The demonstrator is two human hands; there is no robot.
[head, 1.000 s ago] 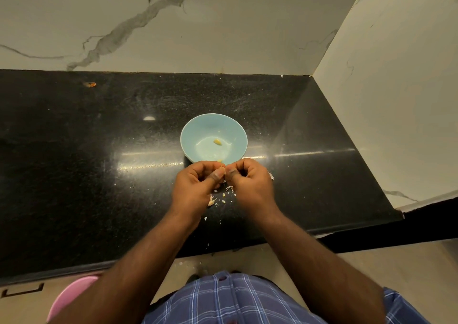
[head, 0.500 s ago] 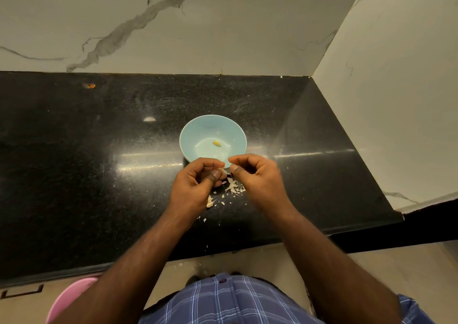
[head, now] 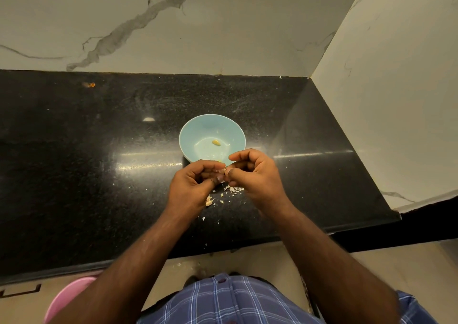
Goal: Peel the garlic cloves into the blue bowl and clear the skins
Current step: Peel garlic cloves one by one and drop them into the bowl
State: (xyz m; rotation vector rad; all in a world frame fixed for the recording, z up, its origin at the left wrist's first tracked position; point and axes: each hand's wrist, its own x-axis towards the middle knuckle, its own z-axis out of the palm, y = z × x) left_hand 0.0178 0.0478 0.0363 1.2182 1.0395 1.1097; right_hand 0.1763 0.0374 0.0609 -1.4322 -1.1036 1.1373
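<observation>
A blue bowl (head: 198,135) stands on the black counter (head: 99,175) and holds one peeled yellowish clove (head: 216,142). Just in front of the bowl my left hand (head: 190,187) and my right hand (head: 257,175) meet, fingers curled. Between their fingertips they pinch a small garlic clove (head: 224,171), mostly hidden by my fingers. Pale skin flakes (head: 231,189) lie scattered on the counter below my hands, with a larger piece of skin (head: 209,201) beside my left wrist.
Marble walls close the counter at the back and on the right. A small orange speck (head: 89,84) lies at the far left of the counter. A pink round container (head: 67,299) sits below the counter's front edge at the left.
My hands parted briefly and came back together at the clove. More skin flakes lie on the counter under my right hand. The bowl has not moved.
</observation>
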